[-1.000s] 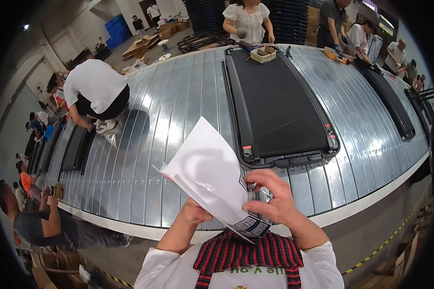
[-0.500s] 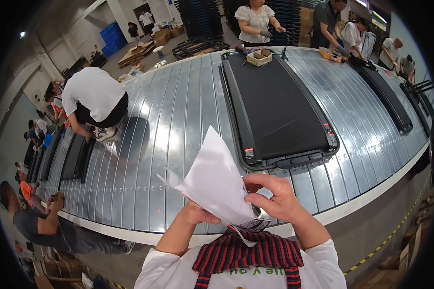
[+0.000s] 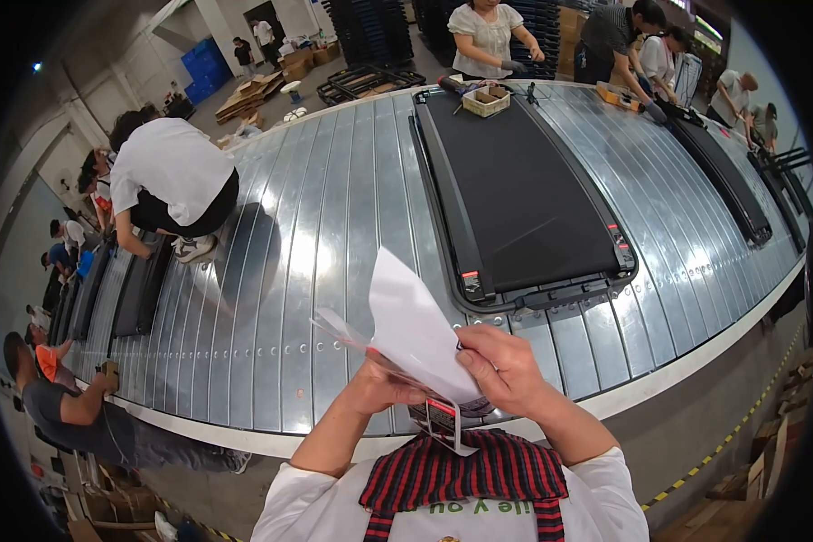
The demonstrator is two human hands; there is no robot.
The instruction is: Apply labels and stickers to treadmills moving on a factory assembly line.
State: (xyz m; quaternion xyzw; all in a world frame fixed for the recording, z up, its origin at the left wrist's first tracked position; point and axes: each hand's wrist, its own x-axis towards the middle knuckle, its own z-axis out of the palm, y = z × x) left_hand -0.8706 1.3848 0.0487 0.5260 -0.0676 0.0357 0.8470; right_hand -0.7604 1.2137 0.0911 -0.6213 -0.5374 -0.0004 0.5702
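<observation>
Both hands meet at 6 o'clock, close to the chest: the right hand (image 3: 506, 370) pinches the white sheet (image 3: 411, 330) by its lower edge and the left hand (image 3: 379, 387) grips a clear sleeve (image 3: 352, 339) beneath, apparently to steady the papers; the black treadmill (image 3: 524, 203) lies flat on the ribbed metal conveyor (image 3: 334, 226) toward 12 o'clock

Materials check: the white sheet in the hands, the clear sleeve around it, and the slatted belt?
Sheet: looks like thin matte white paper; it stands with a soft curl between the left hand and right hand. Sleeve: probably thin clear plastic film; glossy and see-through at its edge. Belt: seems to be metal slats, brushed silver, with dull reflections and rivet rows.
</observation>
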